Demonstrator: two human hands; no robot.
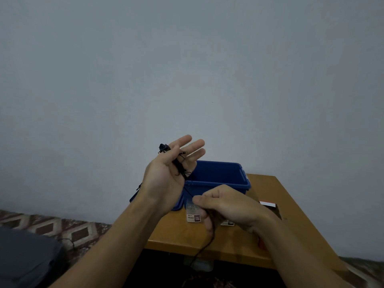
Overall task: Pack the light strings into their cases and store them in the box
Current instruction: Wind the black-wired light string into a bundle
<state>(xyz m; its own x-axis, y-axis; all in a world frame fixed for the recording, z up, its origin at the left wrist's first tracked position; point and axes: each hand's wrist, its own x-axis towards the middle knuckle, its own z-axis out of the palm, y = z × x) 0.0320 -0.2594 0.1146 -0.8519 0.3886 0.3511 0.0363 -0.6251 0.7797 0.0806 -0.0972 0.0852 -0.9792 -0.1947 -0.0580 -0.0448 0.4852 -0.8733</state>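
My left hand (173, 163) is raised palm up above the table, fingers stretched out, with a black light string (179, 168) wound across the palm and its dark plug end poking out behind the thumb. The wire runs down to my right hand (220, 206), which is closed on it in front of the blue box (220, 181), then hangs off the table's front edge. A clear plastic case with a printed label (192, 213) lies on the table just left of my right hand. The blue box stands open at the back of the table.
The small wooden table (176, 235) stands against a plain wall. A blue lid (176, 204) leans by the box's left side. A dark box with a white and red top (270, 205) sits at the right. A patterned carpet (62, 227) covers the floor.
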